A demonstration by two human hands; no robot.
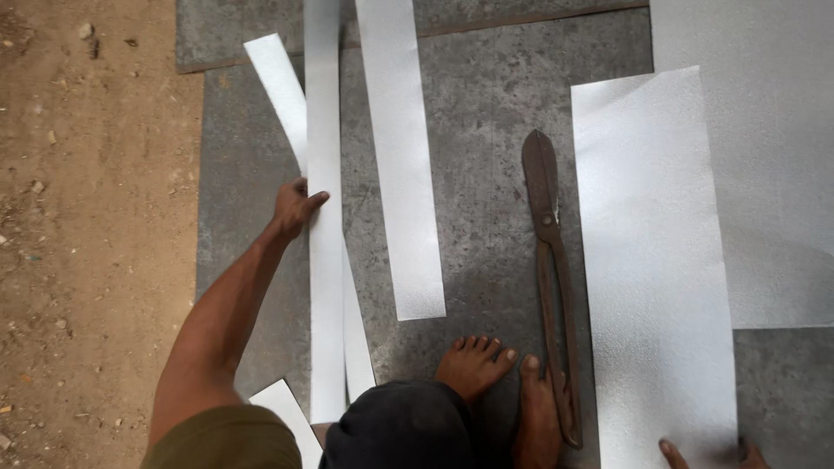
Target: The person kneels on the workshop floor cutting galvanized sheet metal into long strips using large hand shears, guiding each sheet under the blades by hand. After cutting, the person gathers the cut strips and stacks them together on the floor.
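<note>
My left hand (pixel 295 207) pinches a narrow white strip (pixel 325 260) on the grey slab (pixel 486 113); my right hand (pixel 708 456) presses flat, fingers spread, on the wide sheet (pixel 651 260). Risk: the strip's edge may cut skin, and the shears (pixel 552 278) lie touching my foot (pixel 534 417).

The long white strip (pixel 325 226) is narrow, straight and flat, with a fine matte grain. It lies lengthwise on the grey floor, from the top edge down to near the knee, over a second strip which crosses under it at a slant. The wide white sheet (pixel 651 260) lies flat at the right, slightly tilted, its surface pebbled.
</note>
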